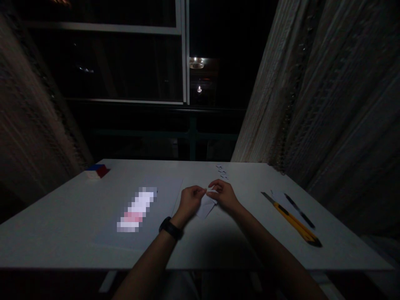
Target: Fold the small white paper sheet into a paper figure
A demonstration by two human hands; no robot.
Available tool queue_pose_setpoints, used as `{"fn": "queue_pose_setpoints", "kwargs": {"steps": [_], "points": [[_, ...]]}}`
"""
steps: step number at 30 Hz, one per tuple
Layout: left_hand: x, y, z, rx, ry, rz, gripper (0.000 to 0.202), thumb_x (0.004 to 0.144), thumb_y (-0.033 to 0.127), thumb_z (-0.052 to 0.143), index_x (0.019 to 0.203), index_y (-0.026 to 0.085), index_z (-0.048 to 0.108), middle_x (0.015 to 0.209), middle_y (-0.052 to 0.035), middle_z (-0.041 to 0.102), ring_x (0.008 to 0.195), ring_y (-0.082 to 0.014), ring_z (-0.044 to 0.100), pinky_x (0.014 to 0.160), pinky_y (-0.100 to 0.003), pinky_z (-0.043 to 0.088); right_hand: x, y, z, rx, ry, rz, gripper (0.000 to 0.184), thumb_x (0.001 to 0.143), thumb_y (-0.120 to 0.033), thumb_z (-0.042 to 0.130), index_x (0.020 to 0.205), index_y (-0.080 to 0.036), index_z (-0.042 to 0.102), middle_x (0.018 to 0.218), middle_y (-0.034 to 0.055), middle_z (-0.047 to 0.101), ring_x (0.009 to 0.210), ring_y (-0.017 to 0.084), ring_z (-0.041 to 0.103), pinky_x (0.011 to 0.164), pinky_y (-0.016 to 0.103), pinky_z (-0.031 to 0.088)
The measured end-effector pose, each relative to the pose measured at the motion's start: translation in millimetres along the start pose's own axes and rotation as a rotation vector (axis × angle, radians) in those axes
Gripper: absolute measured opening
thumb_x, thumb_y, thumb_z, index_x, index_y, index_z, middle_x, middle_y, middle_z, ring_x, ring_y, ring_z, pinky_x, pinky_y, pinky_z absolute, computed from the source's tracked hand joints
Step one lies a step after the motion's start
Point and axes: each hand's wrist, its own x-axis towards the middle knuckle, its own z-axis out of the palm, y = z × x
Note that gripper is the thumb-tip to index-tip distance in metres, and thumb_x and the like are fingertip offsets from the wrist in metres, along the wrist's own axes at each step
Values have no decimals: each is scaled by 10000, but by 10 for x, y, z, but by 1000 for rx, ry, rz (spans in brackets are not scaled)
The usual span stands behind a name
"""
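Both hands meet over the middle of the white table, holding a small folded piece of white paper (205,208). My left hand (191,201), with a dark watch (170,228) on its wrist, pinches the paper's upper edge between thumb and fingers. From the other side, my right hand (225,195) grips the same paper, its thumb close to the left fingertips and its fingers bent. The lower part of the paper hangs below the hands and shows a crease. Dim light hides the finer folds.
To the right lie a yellow box cutter (292,222) with its blade out, a black pen (300,211) and a paper strip (275,195). Left are a large paper sheet (168,208), a blurred bright phone-like rectangle (137,210) and a colored cube (96,171). Small paper pieces (222,171) lie behind my hands.
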Motion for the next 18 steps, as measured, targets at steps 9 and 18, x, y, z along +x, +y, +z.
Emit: {"fn": "queue_pose_setpoints", "kwargs": {"steps": [9,18], "points": [[-16,-10,5,51,-26,46,296,739,380,526,676,132,675,583,-38,621,554,-140,525,521,-236,358,13,-23,16,1,49,56,218,506,-217,706,676,-169,578,442,-75,476,382,67,406,400,191,298],[-9,-12,4,32,-51,57,285,733,376,526,629,131,629,573,-15,576,548,-121,483,509,-223,331,37,-70,-18,75,-6,114,220,480,-240,721,646,-157,603,420,-71,470,381,61,392,411,193,287]]}}
